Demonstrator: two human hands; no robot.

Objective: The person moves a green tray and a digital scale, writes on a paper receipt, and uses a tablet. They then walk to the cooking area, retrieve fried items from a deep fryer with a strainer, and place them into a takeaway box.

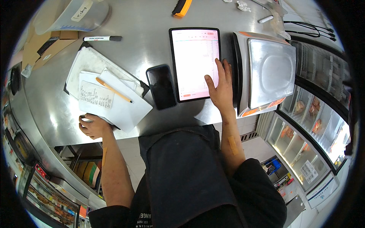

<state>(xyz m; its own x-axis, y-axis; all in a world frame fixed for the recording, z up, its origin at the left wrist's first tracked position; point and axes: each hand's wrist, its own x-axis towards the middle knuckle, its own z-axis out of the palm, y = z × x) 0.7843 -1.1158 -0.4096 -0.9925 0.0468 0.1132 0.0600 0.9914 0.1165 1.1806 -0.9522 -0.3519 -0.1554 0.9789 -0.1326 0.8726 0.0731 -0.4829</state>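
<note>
My right hand (221, 88) lies over the right side of a tablet (194, 62), fingers spread; its lit screen shows a document. My left hand (95, 126) rests at the near edge of the steel table, fingers curled beside a stack of papers; whether it grips anything is unclear. On the papers (128, 111) lie a handwritten note (96, 95) and a yellow ballpoint pen (114, 90). Under them is a whiteboard (85, 61) with black corners. A dark smartphone (161, 87) lies between the papers and the tablet.
A bench scale (272, 74) with a steel platform stands right of the tablet. At the far left are a whiteboard marker (102, 38), a cardboard box (45, 51) and a translucent plastic tub (71, 17). An orange-and-black tool handle (182, 8) lies at the top. Glass-doored fridges (316, 114) stand right.
</note>
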